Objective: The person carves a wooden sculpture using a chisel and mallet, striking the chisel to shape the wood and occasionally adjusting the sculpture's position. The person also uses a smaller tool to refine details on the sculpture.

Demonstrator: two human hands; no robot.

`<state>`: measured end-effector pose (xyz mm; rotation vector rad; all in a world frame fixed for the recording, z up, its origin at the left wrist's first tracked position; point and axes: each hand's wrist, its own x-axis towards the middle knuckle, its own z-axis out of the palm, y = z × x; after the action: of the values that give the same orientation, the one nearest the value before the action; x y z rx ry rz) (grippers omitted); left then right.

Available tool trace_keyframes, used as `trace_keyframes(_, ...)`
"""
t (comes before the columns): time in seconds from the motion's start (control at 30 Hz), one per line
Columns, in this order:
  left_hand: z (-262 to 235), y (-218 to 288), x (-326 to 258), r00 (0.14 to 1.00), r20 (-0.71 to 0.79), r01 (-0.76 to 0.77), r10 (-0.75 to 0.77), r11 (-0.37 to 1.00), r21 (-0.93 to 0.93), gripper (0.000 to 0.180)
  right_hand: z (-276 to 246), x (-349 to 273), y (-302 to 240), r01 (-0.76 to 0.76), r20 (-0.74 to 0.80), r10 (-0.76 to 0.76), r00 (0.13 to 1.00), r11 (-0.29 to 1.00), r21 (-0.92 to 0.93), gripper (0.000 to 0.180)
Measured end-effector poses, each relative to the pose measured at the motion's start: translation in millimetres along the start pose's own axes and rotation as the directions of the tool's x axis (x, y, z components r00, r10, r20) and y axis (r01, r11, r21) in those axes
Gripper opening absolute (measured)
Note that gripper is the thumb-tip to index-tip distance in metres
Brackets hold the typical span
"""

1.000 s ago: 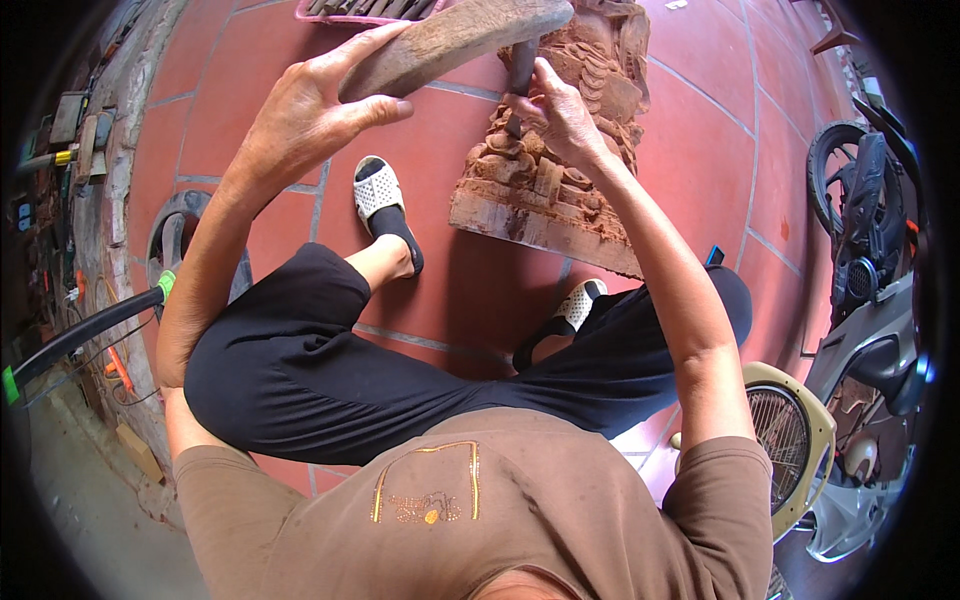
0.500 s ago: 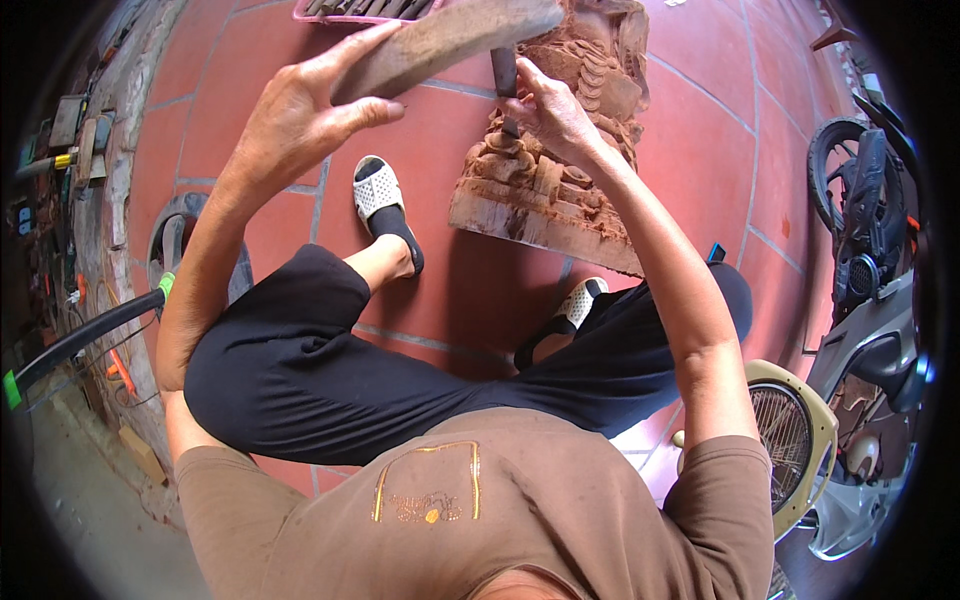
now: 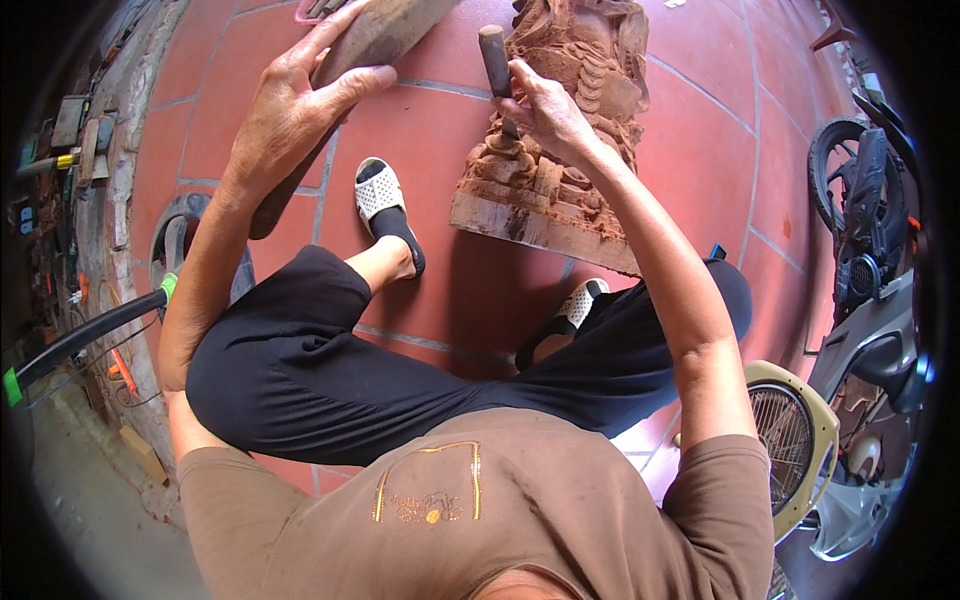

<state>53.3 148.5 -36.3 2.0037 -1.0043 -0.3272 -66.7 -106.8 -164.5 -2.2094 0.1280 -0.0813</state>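
My left hand (image 3: 285,120) is closed round a long wooden mallet (image 3: 395,35), which is raised and tilted; its thick end runs toward the top edge and its lower part comes out below my wrist. My right hand (image 3: 548,108) grips a chisel (image 3: 494,62) upright, the round top of its handle showing. The chisel's lower end meets the reddish-brown wood carving (image 3: 585,70), near rounded shapes at its left. This carving lies on the floor, with a flat sawn base (image 3: 540,235) facing me. A gap separates mallet and chisel.
Red tiles (image 3: 440,150) form the floor. At the top edge a pink tray (image 3: 310,10) is partly cut off. My slippered feet (image 3: 380,190) stand near the carving. A fan (image 3: 790,440) and motorbikes (image 3: 855,220) are on the right; a black hose (image 3: 90,335) is on the left.
The mallet has swung away from the chisel to the left, its lower end now below my wrist. The chisel's handle top has come into full view; my right hand has hardly moved.
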Motion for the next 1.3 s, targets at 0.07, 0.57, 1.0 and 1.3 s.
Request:
trace_keyframes(0.07,5,-3,0,0.999,0.025,-0.025,0.023,0.998,0.058,0.067,3,0,3,0.013,-0.029,-0.014,0.999,1.000,-0.011,0.031)
trace_keyframes(0.57,-1,4,-1,0.997,0.077,0.013,-0.016,0.999,0.042,0.068,-46,2,24,-0.090,-0.129,0.141,0.982,0.936,0.339,0.027)
trace_keyframes(1.0,6,3,-1,0.984,0.178,-0.012,0.012,1.000,-0.002,0.073,-31,-4,32,-0.140,-0.104,0.170,0.980,0.959,0.248,0.031)
trace_keyframes(1.3,21,3,4,0.989,0.128,-0.069,0.074,0.997,-0.045,0.072,-46,-20,33,-0.293,-0.006,0.352,0.936,0.789,0.540,0.036)
